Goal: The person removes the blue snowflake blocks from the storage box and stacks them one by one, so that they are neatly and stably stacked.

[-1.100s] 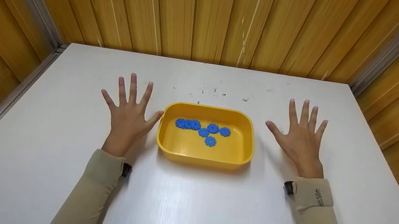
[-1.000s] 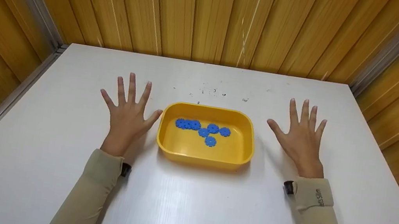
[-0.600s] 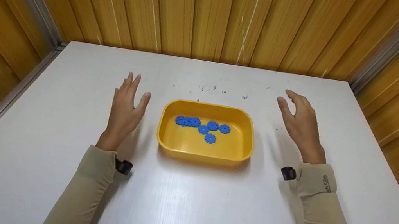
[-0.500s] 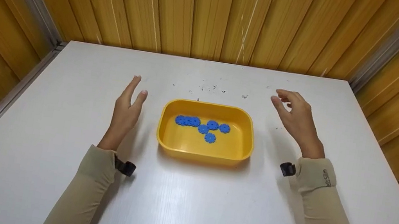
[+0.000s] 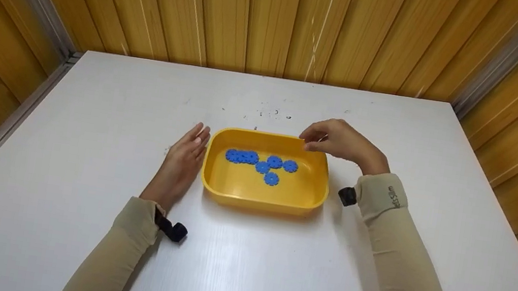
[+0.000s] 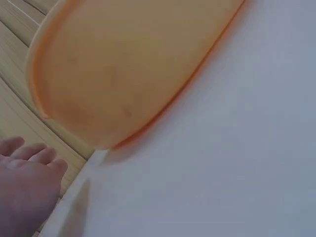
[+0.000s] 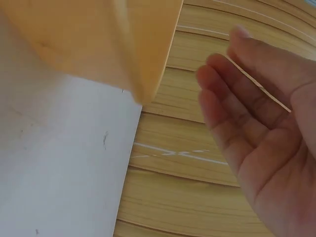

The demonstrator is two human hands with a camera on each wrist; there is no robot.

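A yellow plastic tub (image 5: pixel 252 191) with rounded corners stands on the white table, several blue notched discs (image 5: pixel 272 179) lying flat on its floor. Five-fingered and flat, my left hand (image 5: pixel 180 164) is beside the tub's left wall, fingertips close to it. In the left wrist view that hand (image 6: pixel 27 192) shows below the tub's end with nothing in it. Over the back right rim hovers my right hand (image 5: pixel 341 141), fingers loosely bent and thumb apart. The right wrist view shows this right hand (image 7: pixel 271 143) without anything in its palm.
The white table (image 5: pixel 231 264) has small dark marks near its far edge. Behind it rises a wood-patterned wall (image 5: pixel 257 17), with similar panels and metal posts at both sides. A small black wrist camera (image 5: pixel 176 232) sits by each tan sleeve.
Both hands, earlier spread on either side of the tub, have lifted and come inward. The left moved to the tub's left wall, the right over its back right rim. The discs stayed put.
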